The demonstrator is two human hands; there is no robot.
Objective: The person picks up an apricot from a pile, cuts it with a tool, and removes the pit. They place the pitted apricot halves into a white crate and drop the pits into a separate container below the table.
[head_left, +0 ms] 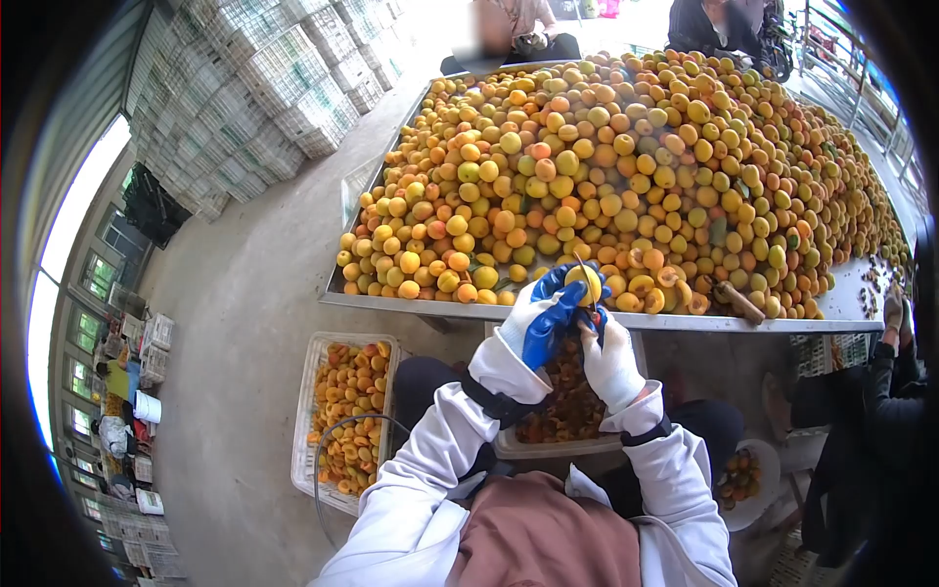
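My left hand [550,315], in a blue and white glove, is closed around a yellow apricot [584,286] at the table's front edge. Close beside it, my right hand [610,357], in a white glove, has its fingers pressed together round a small tool [585,262], whose thin blade seems to show at the fruit. Much of the tool is hidden by the fingers. Several halved apricots [653,286] lie just beyond my hands, in front of a big heap of whole apricots [587,166].
A metal table [469,309] bears the heap. Below it stand a crate of apricot halves [394,357] and another crate [558,448] under my hands. A wooden stick [738,303] lies near the edge. Other people [523,29] sit behind and to the right; stacked crates [264,78] stand back left.
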